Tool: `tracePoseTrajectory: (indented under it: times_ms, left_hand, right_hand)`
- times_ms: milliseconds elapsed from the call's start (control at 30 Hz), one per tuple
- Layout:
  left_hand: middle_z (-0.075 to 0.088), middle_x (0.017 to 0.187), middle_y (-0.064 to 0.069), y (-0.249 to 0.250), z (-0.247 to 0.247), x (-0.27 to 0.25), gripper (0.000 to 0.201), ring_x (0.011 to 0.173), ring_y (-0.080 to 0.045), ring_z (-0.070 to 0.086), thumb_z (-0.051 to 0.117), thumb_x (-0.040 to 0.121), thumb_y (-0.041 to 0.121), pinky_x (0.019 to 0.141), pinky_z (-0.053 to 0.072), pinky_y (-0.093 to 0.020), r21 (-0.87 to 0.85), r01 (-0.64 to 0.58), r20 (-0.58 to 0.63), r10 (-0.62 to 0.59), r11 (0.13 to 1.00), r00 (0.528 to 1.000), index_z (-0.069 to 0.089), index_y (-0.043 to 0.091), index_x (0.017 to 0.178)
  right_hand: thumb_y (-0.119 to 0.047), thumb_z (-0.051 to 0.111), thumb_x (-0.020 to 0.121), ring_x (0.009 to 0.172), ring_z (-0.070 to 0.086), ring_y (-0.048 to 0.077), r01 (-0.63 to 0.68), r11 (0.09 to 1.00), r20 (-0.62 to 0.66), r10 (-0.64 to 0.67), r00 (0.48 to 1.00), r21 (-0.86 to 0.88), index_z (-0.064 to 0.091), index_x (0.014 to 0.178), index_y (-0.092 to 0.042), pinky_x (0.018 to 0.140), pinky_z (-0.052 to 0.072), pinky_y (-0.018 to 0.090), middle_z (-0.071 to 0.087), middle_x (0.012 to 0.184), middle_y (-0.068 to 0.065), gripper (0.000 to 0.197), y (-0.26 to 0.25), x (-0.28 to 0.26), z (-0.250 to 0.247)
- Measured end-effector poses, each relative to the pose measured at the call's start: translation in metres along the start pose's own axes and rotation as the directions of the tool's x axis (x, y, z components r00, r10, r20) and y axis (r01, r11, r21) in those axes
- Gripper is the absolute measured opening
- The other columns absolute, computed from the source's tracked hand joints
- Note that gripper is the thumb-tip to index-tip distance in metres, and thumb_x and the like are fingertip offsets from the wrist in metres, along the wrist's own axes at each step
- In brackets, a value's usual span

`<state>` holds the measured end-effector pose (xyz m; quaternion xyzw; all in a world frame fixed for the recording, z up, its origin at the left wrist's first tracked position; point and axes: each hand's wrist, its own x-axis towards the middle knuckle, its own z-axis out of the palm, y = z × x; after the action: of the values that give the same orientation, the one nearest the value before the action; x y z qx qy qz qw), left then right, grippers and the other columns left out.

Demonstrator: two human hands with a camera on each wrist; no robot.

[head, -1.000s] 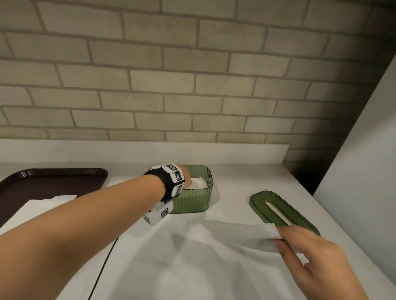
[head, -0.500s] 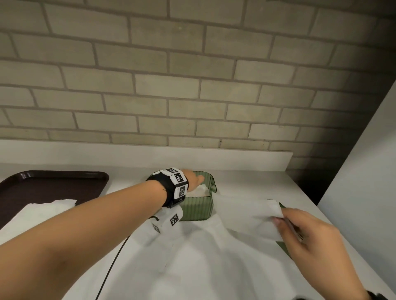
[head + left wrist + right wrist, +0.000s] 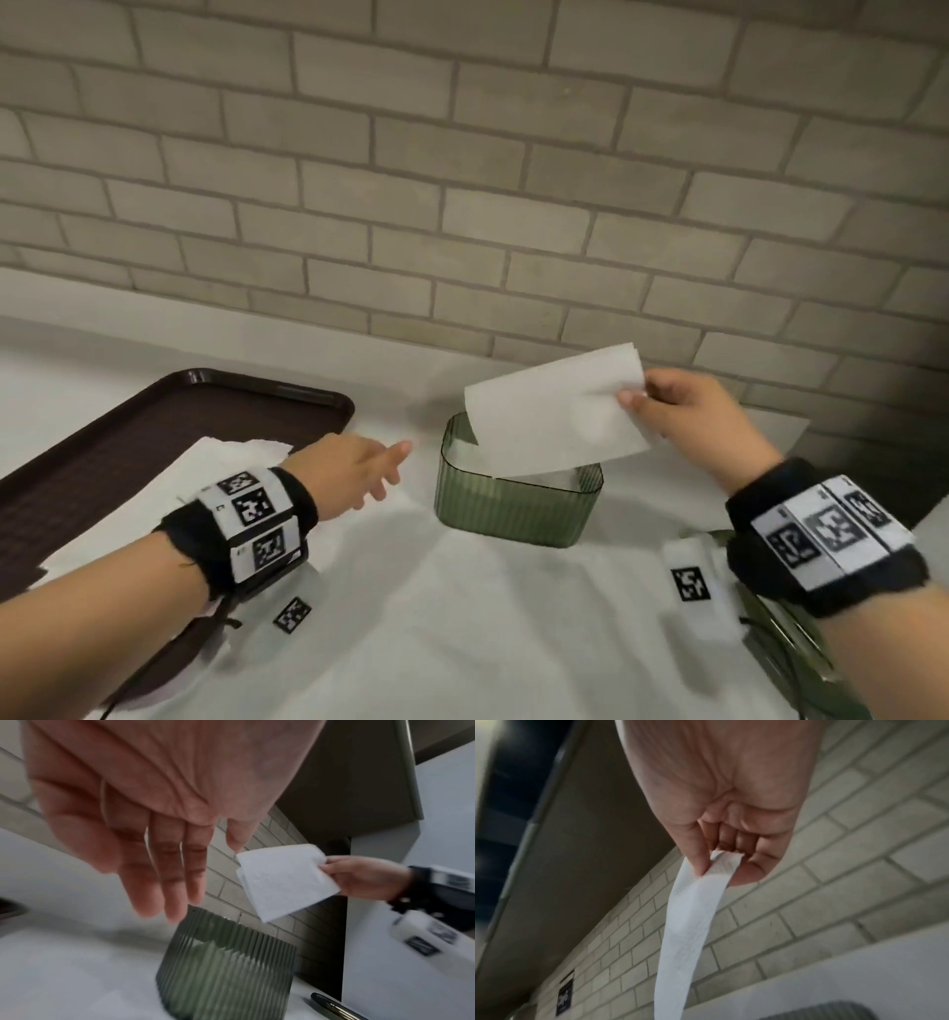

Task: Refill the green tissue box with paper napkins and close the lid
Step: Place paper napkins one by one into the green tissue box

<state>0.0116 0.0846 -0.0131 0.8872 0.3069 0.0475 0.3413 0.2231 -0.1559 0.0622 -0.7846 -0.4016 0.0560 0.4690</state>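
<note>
The green tissue box (image 3: 516, 506) stands open on the white tabletop (image 3: 462, 642), its ribbed walls upright and some white paper already showing inside it. Above the box, tilted, hangs a folded paper napkin (image 3: 557, 413); its lower left corner dips just over the box's far rim, though whether it touches the rim I cannot tell. The right hand (image 3: 703, 419), up and to the right of the box, holds the napkin by its right edge, thumb and fingers (image 3: 700, 850) pinched together on the paper, the other fingers curled in behind. From the right wrist view the napkin hangs down from that pinch as a narrow white strip.

The left hand (image 3: 349, 470) hovers just left of the box, apart from it, palm down, its fingers (image 3: 164, 874) straight and loosely together, holding nothing.

The green lid (image 3: 801, 663) lies on the tabletop to the right of the box and nearer to me, mostly hidden under the right wrist and its marker band. To the left of the box, well apart, a dark brown tray (image 3: 169, 426) sits on the tabletop with more white napkins (image 3: 226, 457) lying across its near side. Behind the box runs a pale brick wall (image 3: 462, 180)
</note>
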Motion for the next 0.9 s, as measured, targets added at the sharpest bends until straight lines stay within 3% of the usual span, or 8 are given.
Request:
tracePoseTrajectory:
  times_ms: [167,300,400,433,500,600,733,900]
  left_hand:
    - [0.070,0.085,0.006,-0.031,0.002,-0.034,0.053,0.072,-0.012,0.066,0.028,0.091,0.061,0.087,0.051,-0.033,-0.051,0.085,0.082,-0.081,0.995,0.993,0.068,0.025,0.088]
    - [0.069,0.088,0.007,-0.043,0.021,-0.052,0.042,0.072,-0.008,0.062,0.038,0.092,0.056,0.078,0.053,-0.026,-0.087,0.122,0.179,-0.105,0.989,0.978,0.067,0.027,0.089]
    - [0.068,0.094,0.009,-0.047,0.037,-0.060,0.028,0.071,-0.002,0.059,0.049,0.090,0.049,0.074,0.050,-0.018,0.017,0.031,0.236,-0.034,0.999,0.971,0.066,0.028,0.095]
    - [0.066,0.096,0.013,-0.046,0.041,-0.062,0.022,0.072,0.001,0.057,0.051,0.089,0.048,0.072,0.047,-0.013,0.077,-0.012,0.247,-0.008,0.997,0.969,0.064,0.031,0.095]
    - [0.061,0.101,0.017,-0.040,0.050,-0.067,0.015,0.075,0.006,0.053,0.055,0.086,0.049,0.066,0.039,-0.004,0.153,-0.088,0.270,0.044,0.984,0.962,0.059,0.038,0.095]
    - [0.049,0.115,0.014,-0.035,0.064,-0.067,0.038,0.089,0.005,0.047,0.061,0.081,0.053,0.072,0.032,0.000,0.181,-0.196,0.326,0.129,0.964,0.937,0.054,0.035,0.115]
    - [0.040,0.127,0.012,-0.024,0.079,-0.063,0.071,0.115,-0.002,0.041,0.067,0.072,0.059,0.100,0.036,-0.018,0.255,-0.264,0.395,0.149,0.930,0.906,0.043,0.032,0.133]
    - [0.038,0.124,0.008,-0.010,0.085,-0.061,0.071,0.119,-0.012,0.042,0.073,0.069,0.051,0.100,0.041,-0.033,0.387,-0.262,0.437,0.074,0.884,0.896,0.042,0.030,0.128]
  right_hand:
    - [-0.005,0.052,0.094,0.067,0.059,0.014,-0.321,0.899,0.110,0.302,0.947,0.297,0.062,0.098,-0.005,0.058,0.051,0.021,0.064,0.082,0.005,0.011,0.029,0.041,0.037]
    - [0.003,0.051,0.093,0.063,0.065,0.015,-0.501,0.800,0.137,0.485,0.864,0.329,0.057,0.092,-0.003,0.054,0.052,0.017,0.059,0.084,0.011,0.009,0.057,0.054,0.066]
    - [0.004,0.055,0.089,0.102,0.060,0.033,-0.570,0.813,0.071,0.566,0.822,0.116,0.047,0.128,0.004,0.090,0.050,0.033,0.058,0.108,0.020,0.039,0.077,0.060,0.078]
    - [0.002,0.056,0.088,0.106,0.057,0.035,-0.570,0.822,0.055,0.569,0.821,-0.001,0.042,0.133,0.004,0.092,0.048,0.036,0.056,0.110,0.020,0.047,0.079,0.060,0.080]
    - [-0.003,0.057,0.087,0.103,0.055,0.031,-0.535,0.820,0.005,0.547,0.837,-0.203,0.040,0.135,0.000,0.082,0.047,0.029,0.055,0.112,0.018,0.051,0.077,0.057,0.080]
    - [-0.004,0.052,0.089,0.113,0.052,0.032,-0.464,0.808,-0.026,0.489,0.872,-0.363,0.033,0.138,-0.005,0.082,0.042,0.027,0.051,0.126,0.019,0.052,0.070,0.051,0.080]
    - [-0.001,0.046,0.089,0.118,0.050,0.035,-0.413,0.809,-0.012,0.450,0.893,-0.417,0.028,0.140,-0.005,0.092,0.042,0.032,0.049,0.130,0.022,0.054,0.065,0.046,0.087]
    - [-0.002,0.048,0.089,0.115,0.052,0.034,-0.331,0.768,0.066,0.434,0.898,-0.548,0.029,0.138,-0.003,0.090,0.044,0.032,0.050,0.127,0.022,0.052,0.061,0.041,0.093]
